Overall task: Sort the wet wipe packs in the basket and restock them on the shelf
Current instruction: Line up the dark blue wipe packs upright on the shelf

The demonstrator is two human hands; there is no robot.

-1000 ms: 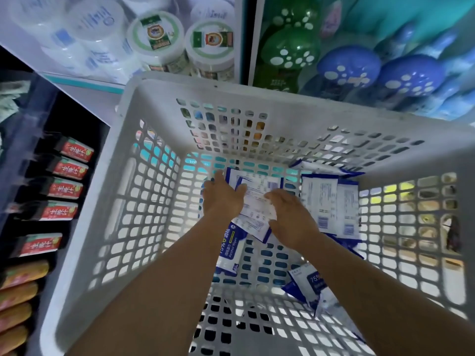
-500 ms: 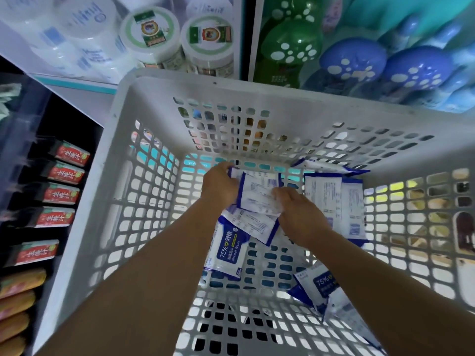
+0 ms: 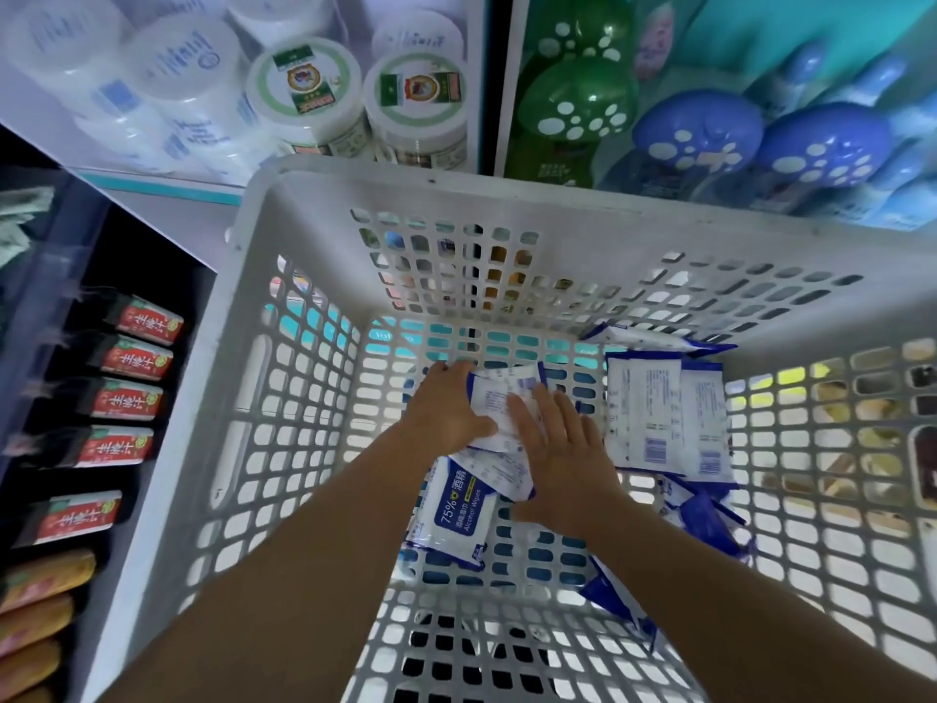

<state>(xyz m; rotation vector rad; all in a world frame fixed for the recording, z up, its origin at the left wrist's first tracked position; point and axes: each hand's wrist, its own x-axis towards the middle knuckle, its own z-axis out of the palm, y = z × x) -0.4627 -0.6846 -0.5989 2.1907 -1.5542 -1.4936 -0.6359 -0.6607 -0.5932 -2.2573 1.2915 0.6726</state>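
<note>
Wipe pack pressed between left hand, right hand fingers

Basket stood before me, far rim against shelf. My left hand and right hand lay side by side on loose pile of wet wipe packs at basket floor centre. Alcohol wipes pack lay under that pile, nearer me. Flat stack of packs lay right of my hands, by far right corner. Jars stood on shelf behind basket; boxed cartons sat left of basket, lower down.
</note>
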